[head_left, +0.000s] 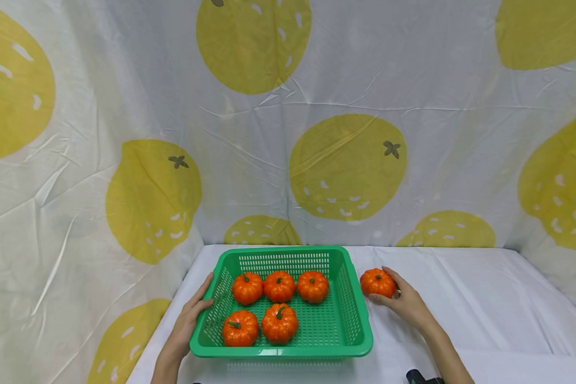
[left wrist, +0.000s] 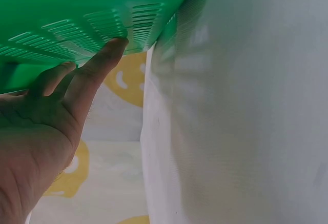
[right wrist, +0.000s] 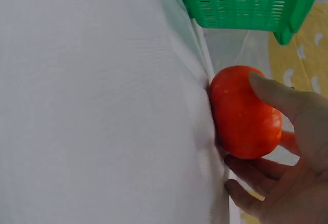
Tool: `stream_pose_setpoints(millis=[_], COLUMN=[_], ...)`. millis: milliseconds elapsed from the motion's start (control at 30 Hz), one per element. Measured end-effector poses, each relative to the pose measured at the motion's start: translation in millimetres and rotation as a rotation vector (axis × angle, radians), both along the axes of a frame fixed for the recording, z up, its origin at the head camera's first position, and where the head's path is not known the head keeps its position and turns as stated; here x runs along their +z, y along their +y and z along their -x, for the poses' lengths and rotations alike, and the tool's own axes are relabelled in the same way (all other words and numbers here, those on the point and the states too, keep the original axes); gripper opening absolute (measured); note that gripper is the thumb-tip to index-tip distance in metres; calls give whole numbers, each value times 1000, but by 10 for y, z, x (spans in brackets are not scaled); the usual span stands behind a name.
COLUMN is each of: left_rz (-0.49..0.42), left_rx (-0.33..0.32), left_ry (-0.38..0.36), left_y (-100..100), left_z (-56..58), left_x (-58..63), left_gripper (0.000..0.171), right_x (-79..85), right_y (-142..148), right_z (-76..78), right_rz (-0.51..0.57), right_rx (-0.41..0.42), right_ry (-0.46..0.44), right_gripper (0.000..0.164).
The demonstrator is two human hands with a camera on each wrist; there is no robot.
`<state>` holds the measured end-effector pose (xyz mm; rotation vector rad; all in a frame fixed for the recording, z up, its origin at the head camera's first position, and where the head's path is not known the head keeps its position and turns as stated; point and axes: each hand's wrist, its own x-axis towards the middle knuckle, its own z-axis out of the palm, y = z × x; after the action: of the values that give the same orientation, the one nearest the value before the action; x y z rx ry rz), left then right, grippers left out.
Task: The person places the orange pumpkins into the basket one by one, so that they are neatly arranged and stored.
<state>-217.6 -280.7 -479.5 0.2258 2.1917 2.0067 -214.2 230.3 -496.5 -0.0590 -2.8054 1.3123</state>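
A green plastic basket (head_left: 317, 351) with slotted walls stands on the white-covered table, several small orange pumpkins (head_left: 279, 286) inside it. My left hand (head_left: 184, 322) lies along the basket's left side, fingers extended; in the left wrist view its fingertips (left wrist: 117, 44) rest against the slotted outer wall. To the right of the basket, my right hand (head_left: 408, 304) holds another small orange pumpkin (head_left: 376, 282) between thumb and fingers. In the right wrist view the thumb (right wrist: 274, 92) lies on one side of this pumpkin and the other fingers curl around the opposite side, close to the white cloth.
White cloth (head_left: 475, 298) covers the table and stretches to the right of the basket. A lemon-print curtain (head_left: 249, 160) hangs behind and on both sides. A dark object (head_left: 416, 376) shows at the bottom edge near the right forearm.
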Motion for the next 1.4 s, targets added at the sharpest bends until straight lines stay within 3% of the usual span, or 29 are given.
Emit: stream_pose_setpoints(millis=[200, 467, 767, 1100, 1267, 1400], left_rz=[9, 21, 34, 26, 28, 27], left_rx=[-2, 9, 14, 3, 2, 4], left_ry=[-11, -4, -4, 0, -1, -3], left_y=[-11, -20, -10, 2, -4, -11], left_z=[-10, -21, -22, -6, 4, 2], left_x=[-10, -20, -5, 6, 5, 0], left_gripper=[63, 63, 63, 64, 63, 63], right_x=[39, 359, 585, 622, 638, 653], right_y=[-31, -126, -365, -677, -787, -886], right_z=[-25, -53, -150, -245, -283, -300], right_rz=[16, 129, 160, 174, 128, 117], right_rx=[-47, -54, 73, 202, 227, 299], right_ry=[92, 156, 202, 171, 211, 235], right_gripper=[79, 78, 71, 69, 70, 71])
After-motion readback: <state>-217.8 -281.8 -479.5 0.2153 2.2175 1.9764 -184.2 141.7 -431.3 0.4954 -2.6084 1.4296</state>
